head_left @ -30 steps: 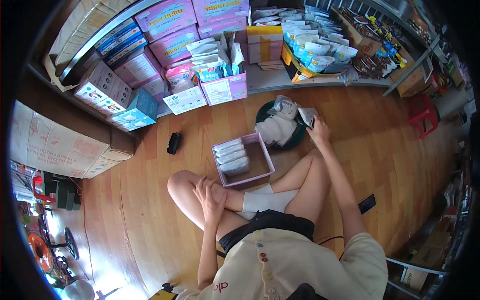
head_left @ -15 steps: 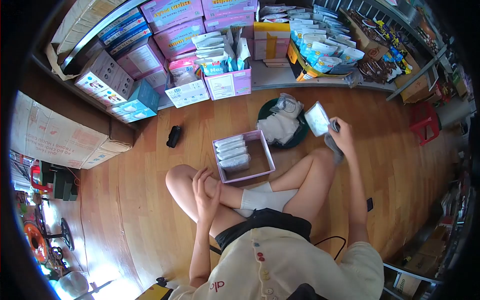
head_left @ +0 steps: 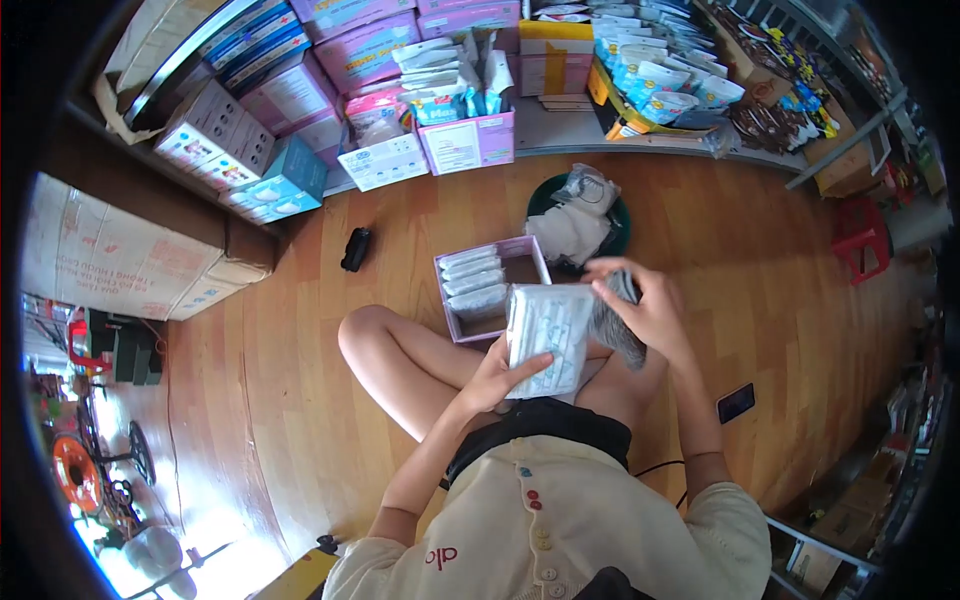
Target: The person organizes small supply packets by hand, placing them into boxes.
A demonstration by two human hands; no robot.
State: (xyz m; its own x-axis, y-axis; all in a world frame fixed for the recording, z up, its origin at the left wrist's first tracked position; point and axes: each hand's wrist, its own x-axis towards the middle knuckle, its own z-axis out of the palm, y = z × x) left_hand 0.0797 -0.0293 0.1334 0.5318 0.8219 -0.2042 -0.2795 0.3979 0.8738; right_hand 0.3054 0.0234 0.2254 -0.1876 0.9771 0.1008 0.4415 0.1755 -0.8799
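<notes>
A clear plastic pack of white and pale-blue face masks is held upright over my lap. My left hand grips its lower left side, thumb across the front. In my right hand is a grey cloth, bunched under the fingers, right at the pack's right edge. Just beyond the pack stands an open lilac box, with several similar white packs lined up along its left side. Behind it sits a round dark green basin holding white plastic-wrapped items.
Stacked mask boxes and bins of blue-and-white pouches fill the low shelf ahead. A small black object lies on the wooden floor to the left, a phone to the right. A red stool stands far right.
The pack has come from the right side to over my lap. My left hand has left my knee and taken hold of it; my right hand has moved inward, keeping the grey cloth.
</notes>
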